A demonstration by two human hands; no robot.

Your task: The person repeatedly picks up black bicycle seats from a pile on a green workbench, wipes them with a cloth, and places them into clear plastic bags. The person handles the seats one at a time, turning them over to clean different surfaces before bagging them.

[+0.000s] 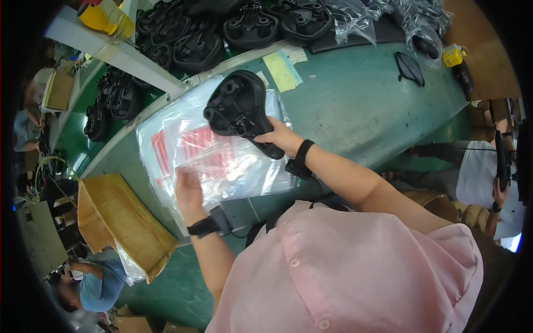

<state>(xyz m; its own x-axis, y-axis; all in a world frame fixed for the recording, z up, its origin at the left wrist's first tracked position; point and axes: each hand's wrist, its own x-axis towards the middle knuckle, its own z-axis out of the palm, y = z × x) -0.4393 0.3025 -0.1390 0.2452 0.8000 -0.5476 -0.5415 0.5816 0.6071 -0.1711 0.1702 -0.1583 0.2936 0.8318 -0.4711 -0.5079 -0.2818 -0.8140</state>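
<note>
Plainly, black saddle sits in right hand; left hand apart.

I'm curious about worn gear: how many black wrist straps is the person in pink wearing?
2: one strap behind the left hand, which is near clear plastic bags; another strap behind the right hand, which holds a black seat.

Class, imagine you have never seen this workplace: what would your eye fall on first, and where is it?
Probably the black saddle, underside up near the middle of the view, with the right hand gripping its narrow end. Beneath it, shiny, clear, red-printed bags lie on the green table, the blurred left hand at their near left side. Across the upper left, more black saddles crowd together.
</note>
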